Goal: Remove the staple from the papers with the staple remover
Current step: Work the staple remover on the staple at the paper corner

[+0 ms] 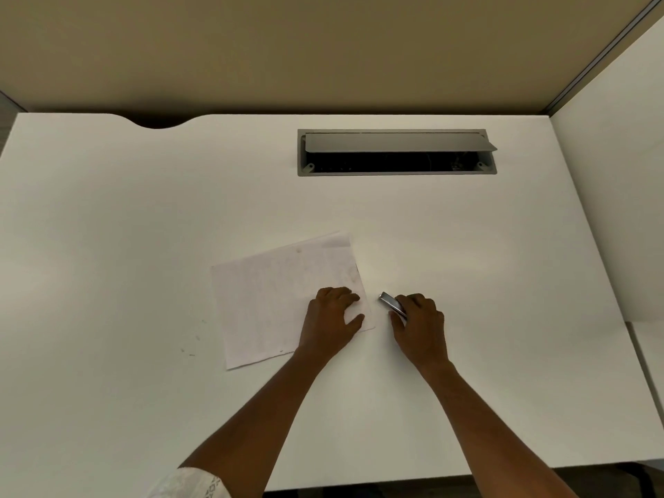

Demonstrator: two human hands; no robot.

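Wide white counter (pixel 143 228): smooth, matt top, soft sheen only. Thin white papers (pixel 266 300): matt, faint grey print & smudges on the top sheet. Small silver staple remover (pixel 390 303): polished metal, glossy, catching light. Long grey rectangular cable hatch (pixel 395 142) at back: dull satin flap, metal or plastic, can't tell. Tan partition wall (pixel 287 48): matt. White patterned sleeve (pixel 194 485): cloth, lacy texture.
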